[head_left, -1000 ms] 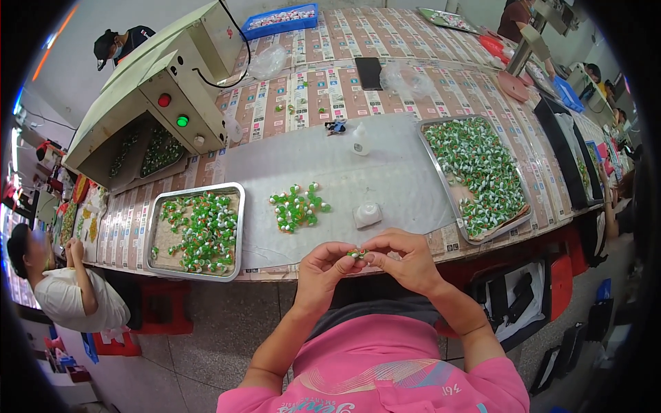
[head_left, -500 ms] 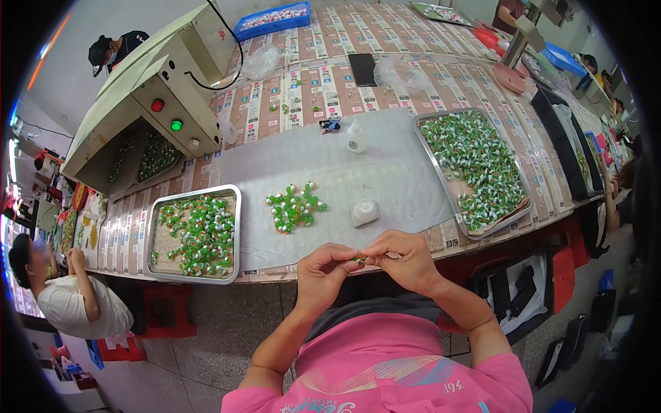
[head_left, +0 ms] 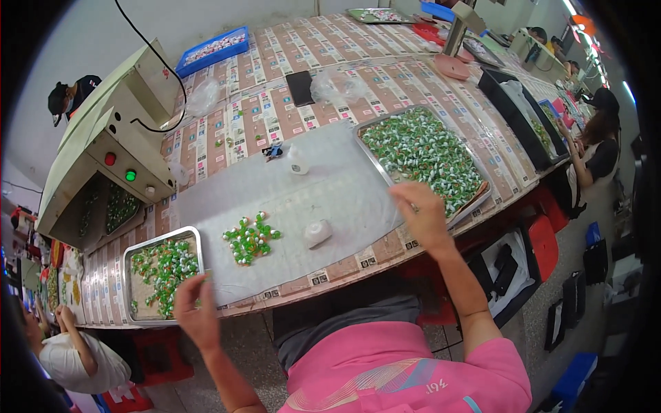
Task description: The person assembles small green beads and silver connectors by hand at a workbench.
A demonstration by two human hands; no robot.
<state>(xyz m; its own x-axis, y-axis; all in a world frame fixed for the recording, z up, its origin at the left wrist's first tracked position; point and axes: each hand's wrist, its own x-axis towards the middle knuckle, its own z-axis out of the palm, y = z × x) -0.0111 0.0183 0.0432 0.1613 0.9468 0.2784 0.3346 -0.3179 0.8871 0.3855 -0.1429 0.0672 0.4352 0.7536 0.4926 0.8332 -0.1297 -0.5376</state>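
My left hand (head_left: 197, 313) is at the right edge of the left metal tray (head_left: 200, 249), its fingers drawn together and blurred. A small greenish spot shows at its fingertips, too small to make out. That tray holds many small green-and-white pieces (head_left: 165, 268). My right hand (head_left: 423, 219) is at the near left edge of the right metal tray (head_left: 375, 162), fingers bent and partly hidden. Green-and-white pieces (head_left: 427, 151) fill that tray. Between the hands, a loose cluster of green-and-white pieces (head_left: 249, 239) lies on a pale sheet (head_left: 275, 199).
A white dropper bottle (head_left: 297, 160) and a small whitish block (head_left: 317, 233) stand on the sheet. A box-shaped machine (head_left: 113, 148) with red and green lights is at the left. Behind lie a dark phone (head_left: 300, 88) and plastic bags. Other people work at both sides.
My hands were together over the table's front edge, pinching a small piece. They have parted: the left went to the left tray, the right to the right tray. The view has shifted too.
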